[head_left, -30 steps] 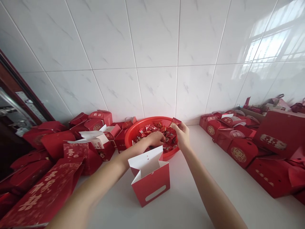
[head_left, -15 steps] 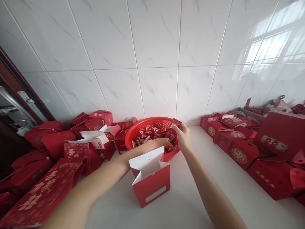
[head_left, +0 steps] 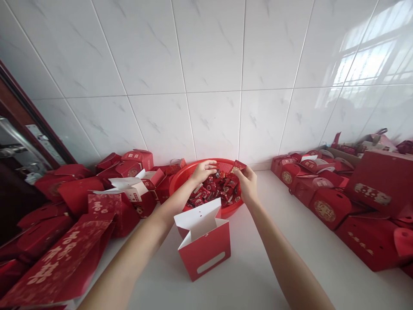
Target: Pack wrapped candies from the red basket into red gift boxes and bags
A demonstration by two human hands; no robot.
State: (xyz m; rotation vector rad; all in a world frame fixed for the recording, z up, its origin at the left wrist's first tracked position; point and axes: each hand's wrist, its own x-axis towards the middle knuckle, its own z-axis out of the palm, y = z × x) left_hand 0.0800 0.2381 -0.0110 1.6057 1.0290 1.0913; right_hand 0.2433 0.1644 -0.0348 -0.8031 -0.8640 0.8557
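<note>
A red plastic basket [head_left: 180, 175] stands against the tiled wall, holding many small red wrapped candies [head_left: 222, 189]. My left hand [head_left: 204, 171] hovers over its left part, fingers stretched out with nothing seen between them. At the basket's right rim, my right hand [head_left: 248, 183] pinches a red-wrapped candy [head_left: 239, 165] between thumb and fingers. In front of the basket, between my forearms, an open red paper gift box [head_left: 206, 247] with a white inside stands upright. Neither hand touches this box, and its bottom inside is hidden.
Red gift boxes [head_left: 137, 160] and a flat red bag [head_left: 54, 262] crowd the left side. More closed red boxes [head_left: 325, 209] line the right, with a larger red box [head_left: 369, 185] on top. The white tiled wall [head_left: 213, 125] rises behind the white tabletop [head_left: 254, 267].
My left hand has lifted out of the candies and moved left and back, its fingers now stretched out. My right hand keeps its candy in nearly the same place.
</note>
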